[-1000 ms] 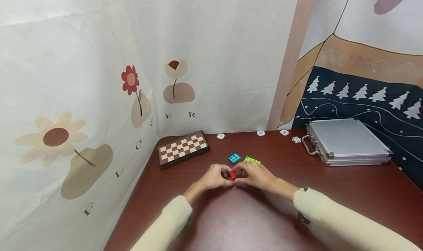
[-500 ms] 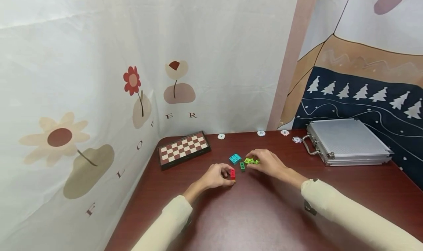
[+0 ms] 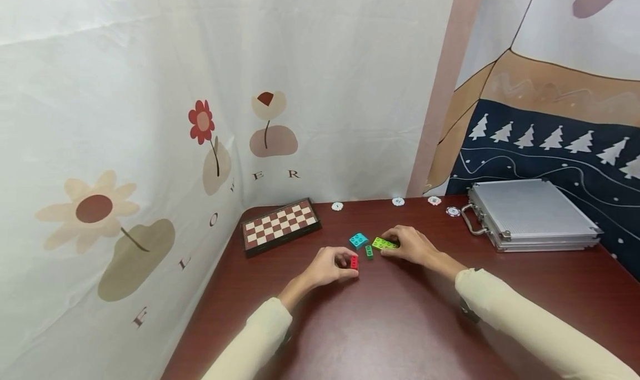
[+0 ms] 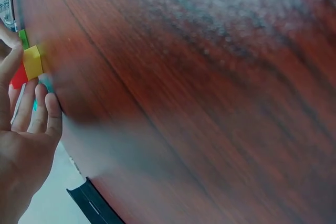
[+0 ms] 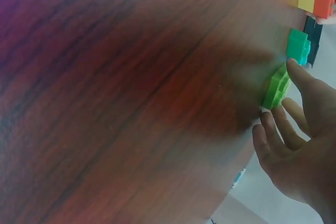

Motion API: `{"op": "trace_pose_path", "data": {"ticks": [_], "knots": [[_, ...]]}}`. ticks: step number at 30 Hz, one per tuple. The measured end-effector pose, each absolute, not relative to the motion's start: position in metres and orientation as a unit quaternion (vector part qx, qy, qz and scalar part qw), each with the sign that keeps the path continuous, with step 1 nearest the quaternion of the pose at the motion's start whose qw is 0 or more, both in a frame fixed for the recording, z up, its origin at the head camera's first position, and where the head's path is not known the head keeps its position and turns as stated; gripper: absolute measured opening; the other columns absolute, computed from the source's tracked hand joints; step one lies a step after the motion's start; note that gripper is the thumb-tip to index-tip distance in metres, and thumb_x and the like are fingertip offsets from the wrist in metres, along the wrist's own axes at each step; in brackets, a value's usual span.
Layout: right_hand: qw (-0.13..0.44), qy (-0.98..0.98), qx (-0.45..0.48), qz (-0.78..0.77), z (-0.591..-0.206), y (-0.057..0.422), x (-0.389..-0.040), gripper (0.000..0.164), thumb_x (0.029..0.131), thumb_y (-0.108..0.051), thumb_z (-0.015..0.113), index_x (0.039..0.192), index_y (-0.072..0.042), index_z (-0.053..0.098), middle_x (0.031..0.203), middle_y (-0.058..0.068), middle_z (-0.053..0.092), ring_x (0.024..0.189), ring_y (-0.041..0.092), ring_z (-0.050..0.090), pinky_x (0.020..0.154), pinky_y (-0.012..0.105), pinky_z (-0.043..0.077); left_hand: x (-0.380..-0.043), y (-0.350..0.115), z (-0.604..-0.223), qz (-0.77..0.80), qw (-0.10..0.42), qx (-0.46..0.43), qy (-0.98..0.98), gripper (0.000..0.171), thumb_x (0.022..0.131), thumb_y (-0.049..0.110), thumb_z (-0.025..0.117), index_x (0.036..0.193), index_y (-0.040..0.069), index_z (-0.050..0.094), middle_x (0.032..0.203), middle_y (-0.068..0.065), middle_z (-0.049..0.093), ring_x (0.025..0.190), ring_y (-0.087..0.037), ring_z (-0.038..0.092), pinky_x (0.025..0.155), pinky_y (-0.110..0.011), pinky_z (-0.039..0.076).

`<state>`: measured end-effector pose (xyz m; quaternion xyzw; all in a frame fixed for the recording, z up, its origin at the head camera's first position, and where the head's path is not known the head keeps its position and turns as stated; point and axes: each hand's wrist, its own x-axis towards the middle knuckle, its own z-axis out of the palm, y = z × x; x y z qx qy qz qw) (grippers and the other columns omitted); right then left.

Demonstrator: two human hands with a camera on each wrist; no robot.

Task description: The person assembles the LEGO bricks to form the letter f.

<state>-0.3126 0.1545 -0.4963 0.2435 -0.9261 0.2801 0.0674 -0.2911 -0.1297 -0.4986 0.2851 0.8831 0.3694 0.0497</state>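
Observation:
My left hand (image 3: 326, 266) pinches a red toy building brick (image 3: 354, 262) between thumb and fingers. A yellow brick (image 4: 33, 62) is joined beneath the red one, seen in both wrist views. To the right, my right hand (image 3: 413, 245) has thumb and fingertips at opposite sides of a long lime-green brick (image 3: 384, 243) lying on the table. Between the hands lies a small dark green brick (image 3: 369, 251). A turquoise square brick (image 3: 358, 240) sits just behind it, partly hidden by the left fingers in the left wrist view.
A checkered game board (image 3: 281, 226) lies at the back left of the dark red table (image 3: 380, 324). Several poker chips, one white chip (image 3: 398, 201) among them, line the back edge. A silver case (image 3: 535, 213) occupies the back right.
Both hands were together at the red brick. My right hand has left it, moving right and back to the lime-green brick. The dark green brick has come into view; the left hand stays.

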Motion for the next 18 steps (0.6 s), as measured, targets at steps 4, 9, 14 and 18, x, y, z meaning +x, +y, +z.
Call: {"op": "trace_pose_path", "data": {"ticks": [4, 9, 14, 18], "knots": [[0.066, -0.930, 0.245, 0.265, -0.5008, 0.1537, -0.3154, 0.042, 0.087, -0.033, 0.085, 0.117, -0.005, 0.076, 0.108, 0.010, 0.073, 0.094, 0.020, 0.066, 0.080, 0.043, 0.055, -0.2919, -0.1295, -0.4991, 0.366, 0.045, 0.281, 0.886, 0.035, 0.083, 0.022, 0.091, 0.114, 0.012, 0.078, 0.080, 0.007, 0.069, 0.076, -0.010, 0.063, 0.067, -0.022, 0.048], [0.074, -0.930, 0.250, 0.257, -0.5047, 0.1533, -0.3172, 0.038, 0.088, -0.030, 0.085, 0.115, -0.004, 0.077, 0.106, 0.011, 0.072, 0.091, 0.020, 0.065, 0.077, 0.042, 0.056, -0.2919, -0.1280, -0.4983, 0.366, 0.048, 0.278, 0.887, 0.033, 0.081, 0.020, 0.092, 0.111, 0.011, 0.079, 0.078, 0.006, 0.070, 0.069, -0.006, 0.060, 0.064, -0.022, 0.048], [0.076, -0.929, 0.249, 0.262, -0.5067, 0.1537, -0.3168, 0.035, 0.090, -0.026, 0.084, 0.116, -0.003, 0.077, 0.103, 0.010, 0.071, 0.089, 0.021, 0.066, 0.075, 0.042, 0.057, -0.2910, -0.1268, -0.4960, 0.369, 0.054, 0.270, 0.888, 0.032, 0.080, 0.020, 0.093, 0.108, 0.012, 0.079, 0.078, 0.007, 0.071, 0.065, -0.009, 0.061, 0.061, -0.021, 0.047], [0.079, -0.928, 0.247, 0.268, -0.5041, 0.1547, -0.3178, 0.037, 0.091, -0.024, 0.083, 0.120, -0.003, 0.075, 0.108, 0.012, 0.072, 0.096, 0.025, 0.069, 0.082, 0.047, 0.058, -0.2910, -0.1262, -0.4953, 0.370, 0.056, 0.262, 0.890, 0.032, 0.079, 0.020, 0.093, 0.107, 0.012, 0.079, 0.076, 0.005, 0.070, 0.063, -0.012, 0.062, 0.058, -0.020, 0.046]]}}
